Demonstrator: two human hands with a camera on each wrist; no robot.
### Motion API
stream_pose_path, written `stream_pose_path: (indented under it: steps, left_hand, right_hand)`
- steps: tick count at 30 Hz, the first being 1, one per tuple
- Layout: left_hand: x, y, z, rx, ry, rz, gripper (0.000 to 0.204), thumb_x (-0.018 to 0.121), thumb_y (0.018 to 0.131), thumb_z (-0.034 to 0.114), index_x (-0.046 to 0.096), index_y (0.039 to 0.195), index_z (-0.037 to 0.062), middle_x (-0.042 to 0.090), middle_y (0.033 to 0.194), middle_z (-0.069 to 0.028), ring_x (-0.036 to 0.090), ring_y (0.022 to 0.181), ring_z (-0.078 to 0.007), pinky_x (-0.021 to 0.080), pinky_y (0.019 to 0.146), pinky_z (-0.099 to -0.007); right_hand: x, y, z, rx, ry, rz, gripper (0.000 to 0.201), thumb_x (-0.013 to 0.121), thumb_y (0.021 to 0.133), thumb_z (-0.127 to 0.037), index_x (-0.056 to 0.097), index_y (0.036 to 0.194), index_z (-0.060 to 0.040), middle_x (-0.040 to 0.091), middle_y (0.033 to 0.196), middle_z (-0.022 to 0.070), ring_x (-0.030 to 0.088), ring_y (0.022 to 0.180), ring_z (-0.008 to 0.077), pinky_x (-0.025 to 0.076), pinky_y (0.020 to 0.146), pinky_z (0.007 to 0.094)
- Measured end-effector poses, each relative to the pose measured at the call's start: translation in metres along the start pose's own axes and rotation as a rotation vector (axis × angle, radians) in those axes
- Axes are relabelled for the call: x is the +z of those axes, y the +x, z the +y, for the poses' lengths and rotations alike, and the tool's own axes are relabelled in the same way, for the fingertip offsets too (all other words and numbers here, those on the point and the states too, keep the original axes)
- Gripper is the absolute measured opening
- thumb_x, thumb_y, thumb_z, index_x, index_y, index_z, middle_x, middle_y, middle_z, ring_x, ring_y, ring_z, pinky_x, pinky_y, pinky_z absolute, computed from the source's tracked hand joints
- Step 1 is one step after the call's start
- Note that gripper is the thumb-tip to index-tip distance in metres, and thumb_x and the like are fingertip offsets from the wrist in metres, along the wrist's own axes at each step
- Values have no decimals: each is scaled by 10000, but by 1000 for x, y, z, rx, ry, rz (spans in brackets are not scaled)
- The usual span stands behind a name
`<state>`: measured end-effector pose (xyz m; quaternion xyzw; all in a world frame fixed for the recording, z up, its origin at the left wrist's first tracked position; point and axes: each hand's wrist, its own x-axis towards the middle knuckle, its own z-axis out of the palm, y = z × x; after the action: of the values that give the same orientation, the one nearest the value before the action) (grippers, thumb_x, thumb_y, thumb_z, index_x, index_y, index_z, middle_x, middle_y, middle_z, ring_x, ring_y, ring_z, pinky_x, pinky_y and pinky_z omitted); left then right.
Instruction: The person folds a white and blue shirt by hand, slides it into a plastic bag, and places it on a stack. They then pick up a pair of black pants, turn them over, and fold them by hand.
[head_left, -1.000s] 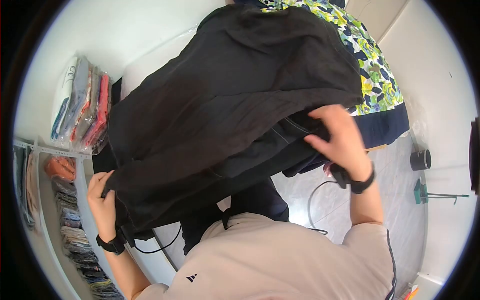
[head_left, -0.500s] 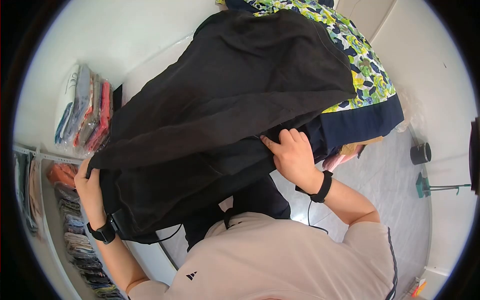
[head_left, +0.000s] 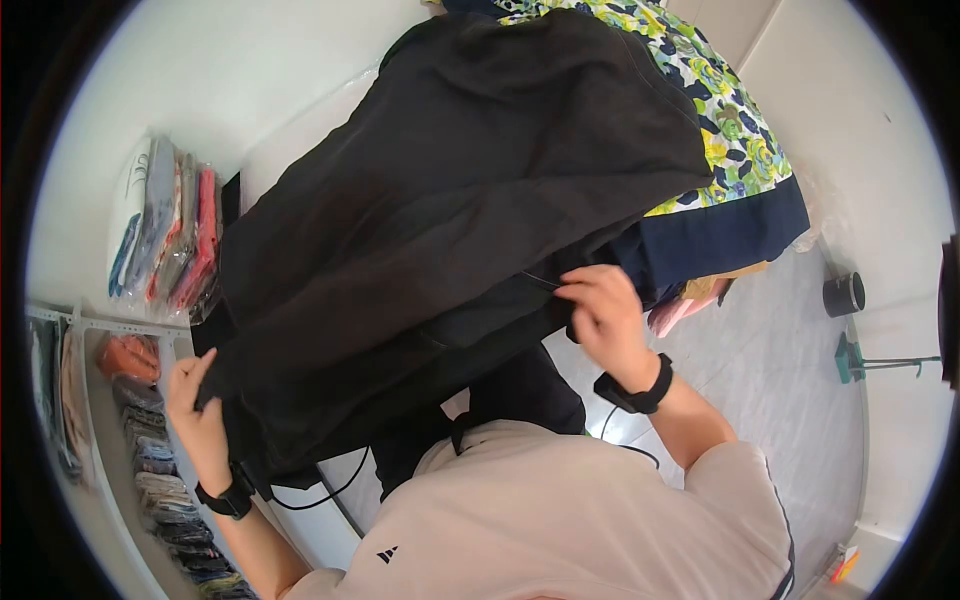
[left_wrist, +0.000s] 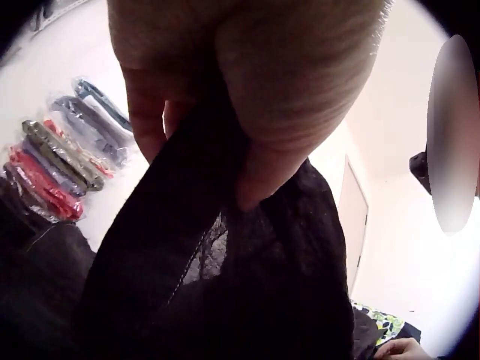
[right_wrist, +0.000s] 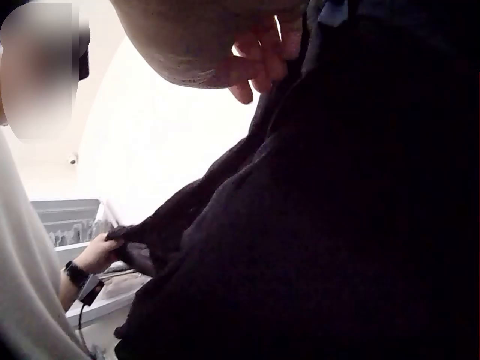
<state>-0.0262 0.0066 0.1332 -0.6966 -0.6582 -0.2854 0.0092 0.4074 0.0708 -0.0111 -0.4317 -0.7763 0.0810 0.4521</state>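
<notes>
A large black garment (head_left: 430, 190) with pale seam stitching lies spread before me in the head view. At its left end my left hand (head_left: 197, 405) pinches the dark cloth. The left wrist view shows the thumb (left_wrist: 262, 176) against the fabric, which hangs in a fold below the hand. My right hand (head_left: 608, 318) grips the near edge of the garment at the right with curled fingers. In the right wrist view the fingers (right_wrist: 266, 64) are at the cloth edge, partly hidden by the palm, and the edge runs from there to the left hand (right_wrist: 96, 255).
A floral cloth (head_left: 735, 120) with a navy border (head_left: 725, 235) lies under and right of the garment. Bagged folded clothes (head_left: 165, 225) stand at the left, above a shelf of folded clothes (head_left: 155, 450). A black bin (head_left: 843, 293) stands on the floor.
My right hand has come left and down to the garment's near edge, and its fingers now curl there. The left hand rose slightly, then dropped back, still pinching the cloth.
</notes>
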Motion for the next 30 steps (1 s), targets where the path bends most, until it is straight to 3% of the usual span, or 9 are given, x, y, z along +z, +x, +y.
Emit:
stream_pose_path:
  steps: [5, 8, 15, 18, 20, 21, 23, 26, 30]
  left_hand:
    - [13, -30, -4, -11, -5, -40, 454, 450, 550, -154, 605, 960, -36, 521, 888, -111, 541, 886, -253, 398, 841, -262]
    - [16, -32, 2, -87, -60, -35, 437, 453, 556, -153, 600, 954, -49, 524, 894, -114, 541, 892, -254, 397, 846, -266]
    - [15, -26, 2, -87, -88, -50, 417, 448, 568, -155, 595, 946, -61, 531, 904, -118, 545, 896, -257, 396, 854, -265]
    - [15, -24, 0, -73, -78, -40, 422, 448, 568, -153, 597, 951, -58, 537, 908, -118, 546, 900, -256, 394, 859, -266]
    - [14, -24, -2, -71, -75, -31, 425, 447, 568, -151, 598, 954, -56, 540, 911, -118, 547, 903, -255, 394, 861, -267]
    - [14, -23, -5, -68, -75, -20, 427, 447, 570, -150, 599, 957, -54, 542, 914, -118, 547, 904, -254, 394, 861, -267]
    - [13, -23, -10, -63, -78, -14, 428, 447, 571, -150, 600, 959, -52, 543, 918, -118, 548, 906, -253, 394, 860, -267]
    - [10, -23, -16, -97, -48, -51, 425, 417, 591, -99, 594, 974, -48, 559, 990, -123, 544, 982, -260, 369, 924, -275]
    - [11, -20, -9, -87, -59, -31, 401, 445, 602, -124, 598, 965, -50, 552, 942, -115, 547, 926, -251, 388, 875, -272]
  right_hand:
    - [-16, 8, 21, -18, -135, 40, 237, 619, 633, 51, 612, 860, -21, 608, 910, 110, 562, 829, 285, 469, 722, 356]
    - [-9, 14, 9, 370, -142, 35, 226, 693, 748, -112, 589, 892, 26, 600, 879, 153, 572, 806, 333, 472, 730, 374]
    - [12, 32, 18, 522, -270, 15, 259, 661, 788, -160, 578, 873, 70, 584, 888, 194, 565, 830, 369, 467, 723, 395]
    - [13, 36, 15, 505, -135, 135, 251, 638, 815, -157, 549, 812, 78, 565, 785, 195, 587, 776, 361, 475, 683, 394]
    - [8, 41, 4, 807, 58, 128, 230, 600, 854, -157, 533, 766, 45, 561, 680, 150, 591, 638, 278, 494, 621, 350]
    - [12, 37, 9, 811, 57, 130, 230, 600, 854, -157, 533, 766, 45, 561, 680, 150, 591, 638, 278, 494, 621, 350]
    - [19, 31, 19, 933, 678, 259, 206, 578, 880, -167, 525, 780, 5, 573, 630, 76, 549, 542, 163, 496, 573, 285]
    - [6, 33, 14, 1056, 983, 133, 110, 538, 884, -114, 552, 895, -5, 614, 730, 60, 572, 642, 95, 499, 591, 237]
    - [8, 28, 16, 1009, 1067, 101, 194, 469, 836, 13, 551, 1011, 11, 625, 829, 83, 624, 818, 139, 511, 654, 267]
